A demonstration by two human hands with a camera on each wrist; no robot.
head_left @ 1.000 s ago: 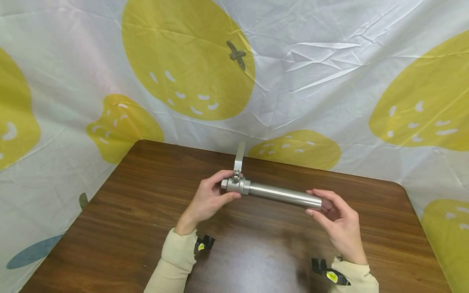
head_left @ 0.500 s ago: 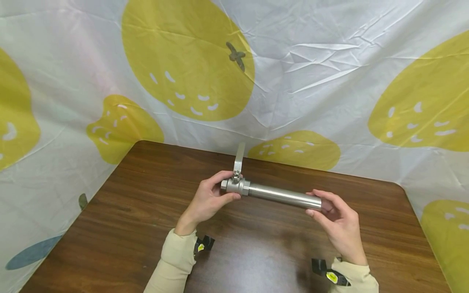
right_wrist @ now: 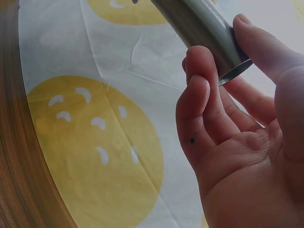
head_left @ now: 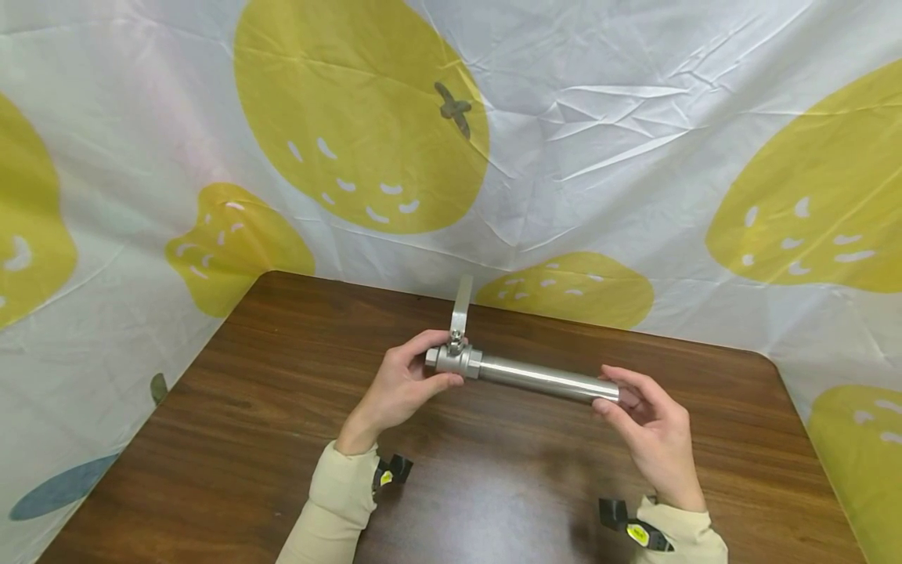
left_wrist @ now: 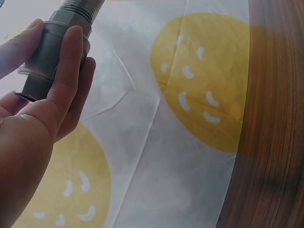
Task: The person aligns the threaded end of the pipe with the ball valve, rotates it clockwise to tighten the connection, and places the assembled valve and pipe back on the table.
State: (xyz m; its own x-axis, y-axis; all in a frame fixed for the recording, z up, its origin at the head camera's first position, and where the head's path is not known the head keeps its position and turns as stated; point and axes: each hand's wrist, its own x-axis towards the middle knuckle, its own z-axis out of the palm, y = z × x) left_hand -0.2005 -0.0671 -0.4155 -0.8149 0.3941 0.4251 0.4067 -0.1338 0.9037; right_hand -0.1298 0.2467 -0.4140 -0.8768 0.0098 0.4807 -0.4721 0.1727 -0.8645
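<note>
My left hand grips a silver ball valve by its body, thumb below and fingers behind. The valve's lever handle points up and away. A steel pipe runs from the valve's right end, sloping slightly down to the right. My right hand holds the pipe's far end between thumb and fingers. In the left wrist view, threads show beside the valve's hex end. In the right wrist view, the pipe's open end lies between thumb and curled fingers.
Valve and pipe are held above a brown wooden table. A white cloth with yellow fruit prints hangs behind and at both sides of it. Black wrist cameras sit at both sleeves.
My right thumb and fingertips have shifted slightly right, toward the pipe's end. The left hand keeps its grip on the valve, almost still.
</note>
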